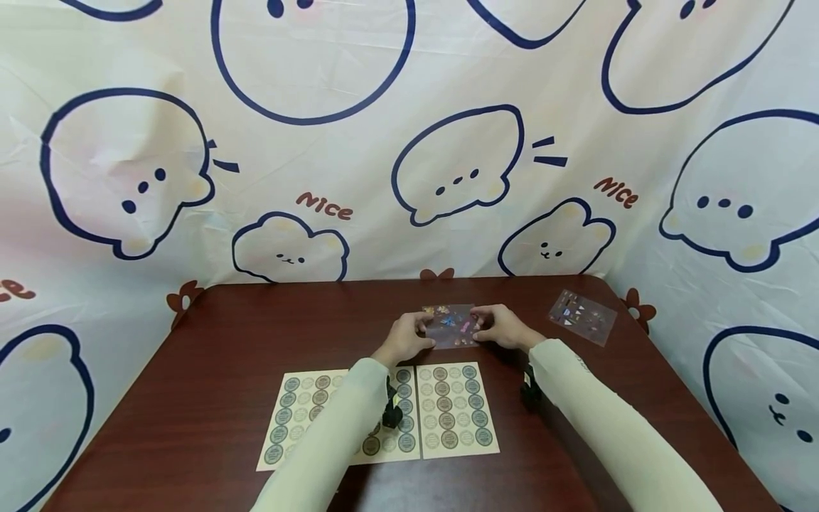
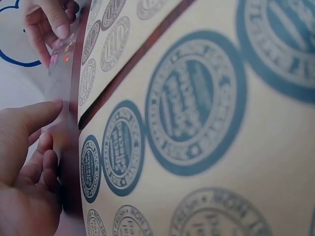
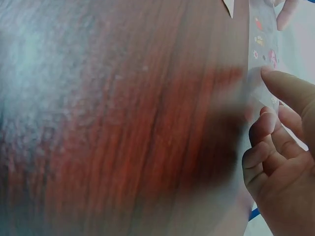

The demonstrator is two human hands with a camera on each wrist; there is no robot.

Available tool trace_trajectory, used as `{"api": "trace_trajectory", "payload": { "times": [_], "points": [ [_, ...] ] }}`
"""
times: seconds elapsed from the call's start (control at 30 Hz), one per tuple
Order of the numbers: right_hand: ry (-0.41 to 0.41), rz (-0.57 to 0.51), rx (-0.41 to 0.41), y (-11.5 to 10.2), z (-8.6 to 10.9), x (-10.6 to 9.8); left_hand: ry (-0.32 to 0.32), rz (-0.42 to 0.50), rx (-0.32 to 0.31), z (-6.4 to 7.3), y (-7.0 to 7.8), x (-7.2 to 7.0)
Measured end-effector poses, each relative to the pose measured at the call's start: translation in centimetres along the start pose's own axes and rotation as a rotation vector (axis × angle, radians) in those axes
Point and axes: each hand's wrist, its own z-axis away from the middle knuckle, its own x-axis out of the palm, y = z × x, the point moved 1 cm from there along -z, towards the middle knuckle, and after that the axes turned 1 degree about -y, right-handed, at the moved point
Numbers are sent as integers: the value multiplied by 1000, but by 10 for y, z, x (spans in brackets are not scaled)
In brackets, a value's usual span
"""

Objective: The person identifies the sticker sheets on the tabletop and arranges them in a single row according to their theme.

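A clear sheet of small colourful stickers [image 1: 451,327] is held near the far side of the table, between my two hands. At its left edge my left hand [image 1: 404,337] pinches it with thumb and fingers. On the opposite edge my right hand [image 1: 504,327] grips it the same way; in the right wrist view the thumb lies over the transparent sheet [image 3: 261,44] with fingers curled behind. Below the hands lie two cream sheets of round labels, the left sheet [image 1: 291,400] partly hidden by my left forearm, the right sheet [image 1: 457,409] beside it.
Another transparent sticker sheet [image 1: 584,317] lies at the table's far right. The dark brown wooden table [image 1: 237,341] meets a cartoon-printed curtain [image 1: 371,171] at the back and sides. Each wrist carries a small black camera.
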Motion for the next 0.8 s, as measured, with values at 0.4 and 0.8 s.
{"api": "trace_trajectory", "payload": {
  "times": [0.4, 0.8],
  "points": [
    [10, -64, -2, -3, 1, -1, 23, 7, 20, 5, 5, -3],
    [36, -75, -23, -7, 7, 0, 37, 3, 19, 6, 6, -7]
  ]
}}
